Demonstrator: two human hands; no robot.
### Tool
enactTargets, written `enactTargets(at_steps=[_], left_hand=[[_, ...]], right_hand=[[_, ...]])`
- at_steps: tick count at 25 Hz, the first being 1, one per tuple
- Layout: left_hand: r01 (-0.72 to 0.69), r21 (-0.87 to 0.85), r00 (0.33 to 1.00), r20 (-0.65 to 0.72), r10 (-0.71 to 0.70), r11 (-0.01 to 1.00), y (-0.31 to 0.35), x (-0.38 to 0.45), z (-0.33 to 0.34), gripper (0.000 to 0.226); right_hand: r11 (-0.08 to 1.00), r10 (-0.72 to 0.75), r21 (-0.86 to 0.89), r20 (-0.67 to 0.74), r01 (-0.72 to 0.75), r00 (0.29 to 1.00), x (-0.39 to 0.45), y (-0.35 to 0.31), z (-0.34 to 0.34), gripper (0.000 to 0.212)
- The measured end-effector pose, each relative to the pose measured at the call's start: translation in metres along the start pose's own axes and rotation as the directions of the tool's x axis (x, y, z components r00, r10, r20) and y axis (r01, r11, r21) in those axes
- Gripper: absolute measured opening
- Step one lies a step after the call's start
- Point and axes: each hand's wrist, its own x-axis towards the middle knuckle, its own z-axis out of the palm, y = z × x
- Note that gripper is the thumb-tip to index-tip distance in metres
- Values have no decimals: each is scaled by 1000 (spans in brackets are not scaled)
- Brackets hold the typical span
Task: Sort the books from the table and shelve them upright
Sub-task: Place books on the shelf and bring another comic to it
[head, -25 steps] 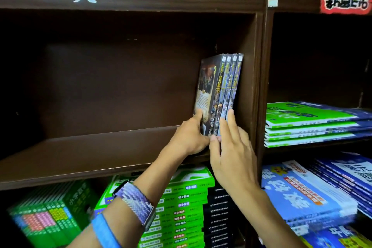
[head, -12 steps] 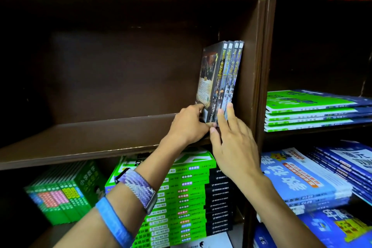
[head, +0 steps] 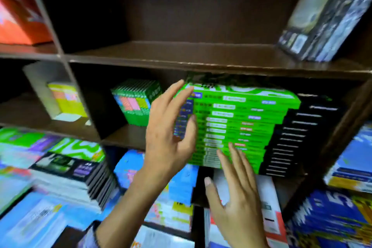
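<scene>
Leaning at one o'clock, dark books (head: 322, 16) tilting right, lettering blurred; left hand (head: 167, 137), right hand (head: 237, 203) spreading empty.

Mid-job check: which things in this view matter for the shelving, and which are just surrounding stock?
Part of the job:
- dark books leaning upright at the right end of the brown shelf
- left hand and right hand, both open, holding nothing

Just stock around:
- green stack lying flat in the compartment below
- small green set behind it
- orange book, upper left
</scene>
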Motion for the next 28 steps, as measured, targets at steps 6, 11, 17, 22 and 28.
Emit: enactTargets(at_steps=[6,11,17,22,28], left_hand=[[608,245,788,-72,-611,755,-82,-183,-127,62],[805,431,503,-133,-854,407,-114,-299,-242,78],[891,432,301,-334,-893,139,-118,-400,-391,79],[918,396,214,-512,-832,-8,-102,-462,-493,76],[959,179,-32,-704,-710,-220,-47,-532,-551,74]], right_hand=[[996,-22,84,485,-21,874,-107,-66,78,69],[995,-10,-44,857,93,515,-189,-130,136,98],[980,-196,186,952,64,236,-283,-232,206,95],[939,-321,308,945,153,68,-337,-331,244,90],[839,-449,501,858,213,-250,-391,-406,273,88]])
